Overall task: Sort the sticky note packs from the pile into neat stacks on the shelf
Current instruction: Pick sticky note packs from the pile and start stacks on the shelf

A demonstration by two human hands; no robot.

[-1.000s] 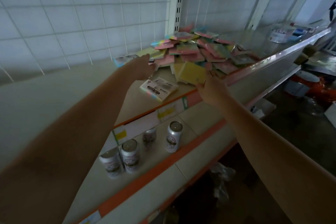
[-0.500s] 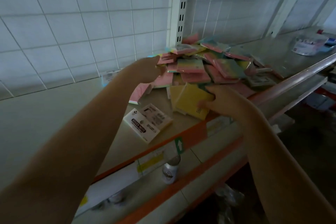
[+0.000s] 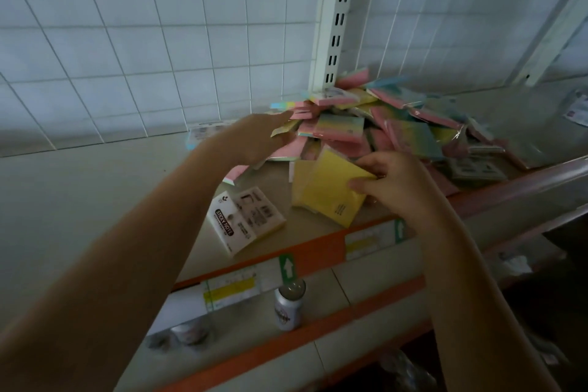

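Observation:
A loose pile of sticky note packs (image 3: 397, 124), pink, yellow, blue and rainbow, lies against the back of the shelf (image 3: 95, 188). My right hand (image 3: 394, 181) pinches the right corner of a yellow pack (image 3: 331, 191) at the pile's front edge. My left hand (image 3: 254, 137) reaches into the left side of the pile, fingers among pink packs; what they hold is hidden. A white-labelled pack (image 3: 245, 219) marked "STICKY NOTE" lies alone in front, near the shelf edge. A pale pack (image 3: 203, 132) lies behind my left wrist.
A white slotted upright (image 3: 337, 19) and wire grid back the shelf. An orange price strip (image 3: 318, 251) runs along the front edge. On the lower shelf stand drink cans (image 3: 288, 305). A bagged item (image 3: 577, 108) lies far right.
The view has moved closer and tilted up. My right hand has taken the yellow pack's corner between thumb and fingers. My left hand has pushed further into the left of the pile.

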